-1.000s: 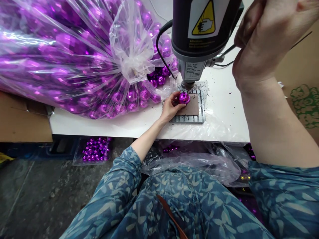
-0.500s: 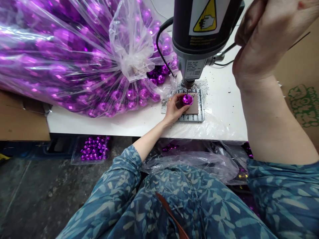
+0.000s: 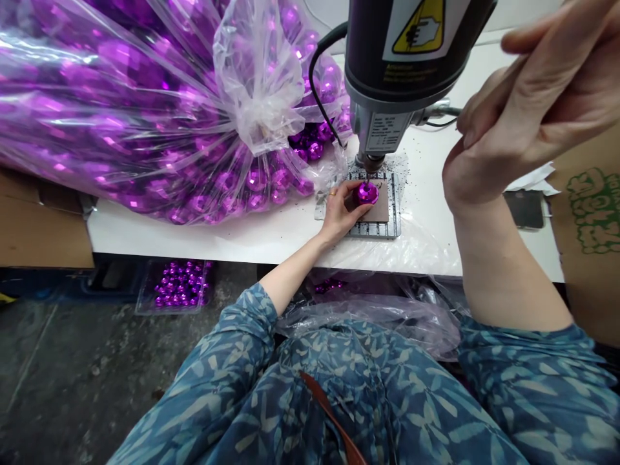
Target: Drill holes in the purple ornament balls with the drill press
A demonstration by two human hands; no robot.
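One purple ball (image 3: 368,192) pinched in left hand (image 3: 339,208), drill (image 3: 409,61) at 12 o'clock: weak pinch could let it spin. Right hand (image 3: 527,113): can't tell grip.

The top edge cuts off the upper part of the drill (image 3: 411,74), and the lines on its label (image 3: 385,129) are too small for reading. The right hand (image 3: 527,119) is cut by the picture's edge and hides the end of the lever (image 3: 450,111). The left hand (image 3: 340,210) covers one side of the ball (image 3: 369,192). The bag (image 3: 165,116) passes beyond the left and top edges.
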